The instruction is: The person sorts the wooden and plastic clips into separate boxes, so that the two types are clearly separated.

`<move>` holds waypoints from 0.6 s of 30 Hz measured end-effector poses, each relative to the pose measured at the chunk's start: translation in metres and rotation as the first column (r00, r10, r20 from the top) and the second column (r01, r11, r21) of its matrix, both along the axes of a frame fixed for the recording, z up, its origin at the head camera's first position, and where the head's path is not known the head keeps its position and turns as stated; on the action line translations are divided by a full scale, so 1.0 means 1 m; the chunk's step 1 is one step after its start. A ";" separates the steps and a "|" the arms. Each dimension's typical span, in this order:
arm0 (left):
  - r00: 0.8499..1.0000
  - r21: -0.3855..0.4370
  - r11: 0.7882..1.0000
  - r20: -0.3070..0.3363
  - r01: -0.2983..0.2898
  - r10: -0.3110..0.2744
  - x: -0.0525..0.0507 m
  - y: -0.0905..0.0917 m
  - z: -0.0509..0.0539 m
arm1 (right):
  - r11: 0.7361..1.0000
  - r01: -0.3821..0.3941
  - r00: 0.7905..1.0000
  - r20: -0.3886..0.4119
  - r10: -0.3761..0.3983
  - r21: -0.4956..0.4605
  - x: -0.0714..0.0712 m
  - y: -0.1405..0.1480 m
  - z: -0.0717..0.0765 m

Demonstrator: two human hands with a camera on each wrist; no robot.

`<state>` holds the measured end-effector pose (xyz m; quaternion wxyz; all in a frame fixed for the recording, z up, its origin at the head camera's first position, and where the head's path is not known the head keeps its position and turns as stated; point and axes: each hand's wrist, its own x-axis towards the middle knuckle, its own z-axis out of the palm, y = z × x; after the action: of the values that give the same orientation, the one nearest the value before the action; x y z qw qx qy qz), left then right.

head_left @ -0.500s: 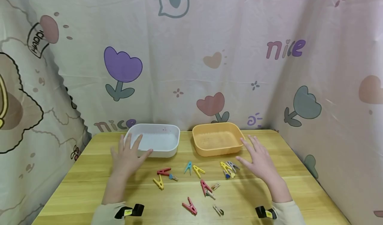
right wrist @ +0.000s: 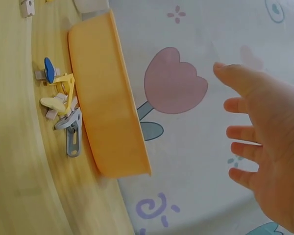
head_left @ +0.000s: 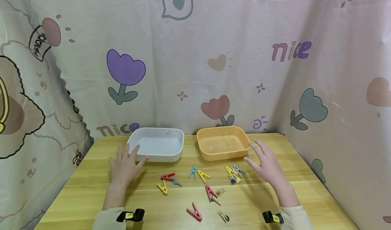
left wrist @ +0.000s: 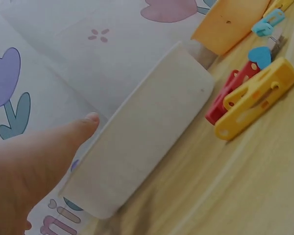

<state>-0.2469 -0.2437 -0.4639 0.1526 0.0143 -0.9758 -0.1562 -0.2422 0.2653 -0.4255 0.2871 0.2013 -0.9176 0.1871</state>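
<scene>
My left hand (head_left: pixel 124 169), fingers spread, hovers by the near left corner of a white plastic basin (head_left: pixel 162 158) and holds nothing. On the other side, my right hand (head_left: pixel 267 165) is raised with spread fingers beside an orange basin (head_left: pixel 224 155), also holding nothing. Between the hands lie several clothespins: a dark red one (head_left: pixel 167 176), a yellow one (head_left: pixel 163 188), a blue one (head_left: pixel 192 171) and another yellow one (head_left: pixel 203 176). Nearest the right hand is a cluster with a grey clothespin (head_left: pixel 239 170). Pink clothespins (head_left: pixel 194 212) lie closer to the front.
The wooden table (head_left: pixel 76 196) meets a patterned curtain (head_left: pixel 183 63) behind both basins and at the sides. A small clothespin with a dark round piece (head_left: pixel 224 216) lies near the front. A wooden clothespin (head_left: pixel 220 191) is beside the upper pink one.
My left hand has shifted slightly left and down, away from the white basin. The right hand has moved slightly right. The clothespins and basins stay put.
</scene>
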 end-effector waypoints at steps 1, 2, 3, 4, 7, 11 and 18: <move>1.000 0.003 1.000 -0.009 -0.001 0.001 0.000 0.000 -0.002 | 1.000 -0.006 1.000 -0.012 0.006 -0.006 -0.001 0.001 -0.001; 1.000 0.006 1.000 -0.025 -0.002 0.003 -0.001 0.000 -0.003 | 1.000 -0.008 1.000 -0.020 0.008 -0.010 -0.001 0.001 -0.001; 0.999 0.011 1.000 -0.042 -0.003 0.003 -0.001 0.000 -0.004 | 1.000 -0.013 1.000 -0.025 0.012 -0.016 -0.002 0.002 -0.002; 0.998 0.014 1.000 -0.061 -0.004 0.005 -0.001 0.000 -0.005 | 1.000 -0.015 1.000 -0.027 0.014 -0.021 -0.002 0.002 -0.003; 0.993 0.026 1.000 -0.117 -0.009 0.012 -0.001 0.001 -0.006 | 0.999 -0.013 1.000 -0.023 0.012 -0.034 -0.004 0.004 -0.006; 0.980 0.039 0.999 -0.198 -0.010 0.018 0.000 0.004 -0.006 | 0.998 -0.012 1.000 -0.012 0.011 -0.058 -0.006 0.007 -0.012; 0.965 0.046 0.999 -0.260 -0.020 0.031 -0.002 0.007 -0.011 | 0.994 -0.007 1.000 0.027 0.010 -0.107 -0.011 0.011 -0.024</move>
<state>-0.2488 -0.2369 -0.4747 0.2812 0.0094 -0.9434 -0.1758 -0.2537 0.2762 -0.4500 0.2843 0.1869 -0.9093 0.2398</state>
